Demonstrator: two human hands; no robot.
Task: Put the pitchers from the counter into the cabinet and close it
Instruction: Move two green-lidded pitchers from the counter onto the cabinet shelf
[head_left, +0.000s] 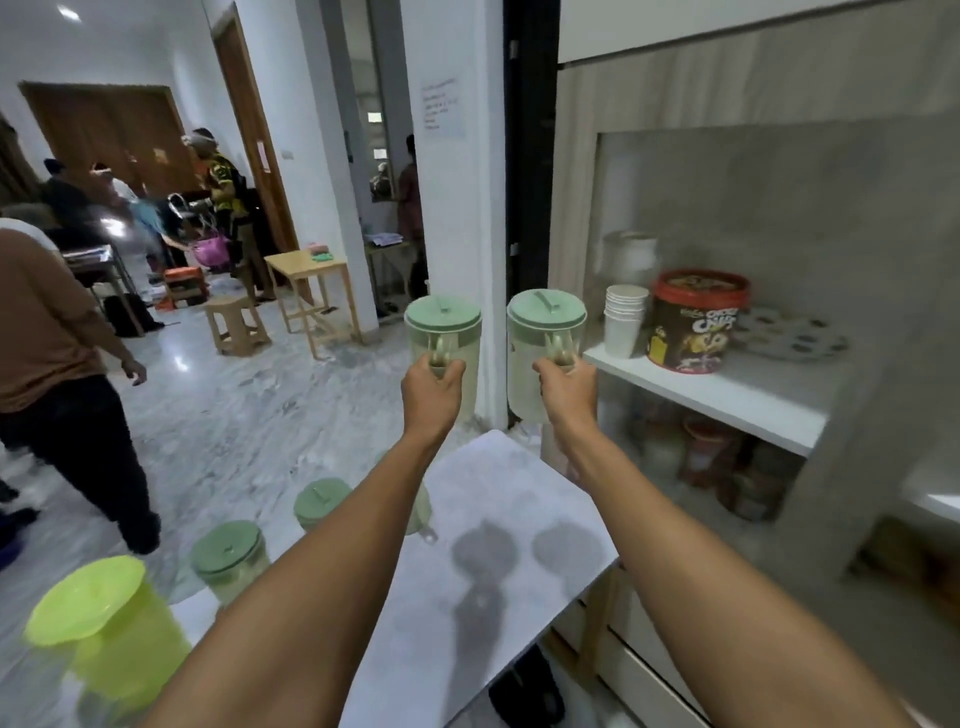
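Nearest the camera, a lime-green pitcher (104, 623) stood at the counter's (467, 597) near left corner, with more green-lidded pitchers (228, 556) in a row along its left edge. Both forearms reached out over the counter toward its far end. Each hand had its fingers wrapped closed around a handle: the left hand (434, 387) carried one clear pitcher (444, 332), the right hand (566, 387) another (545, 338), both upright and lifted clear of the counter, likely to keep them level on the way in. They hung just left of the open cabinet (779, 208), whose white shelf (727, 395) held paper cups (626, 322) and a red-lidded tub (696, 322) near its front edge. Free room seemed to lie farther right. Beyond the pale, mottled counter stretched a marble floor (234, 415), where other people (57, 364) stood about.
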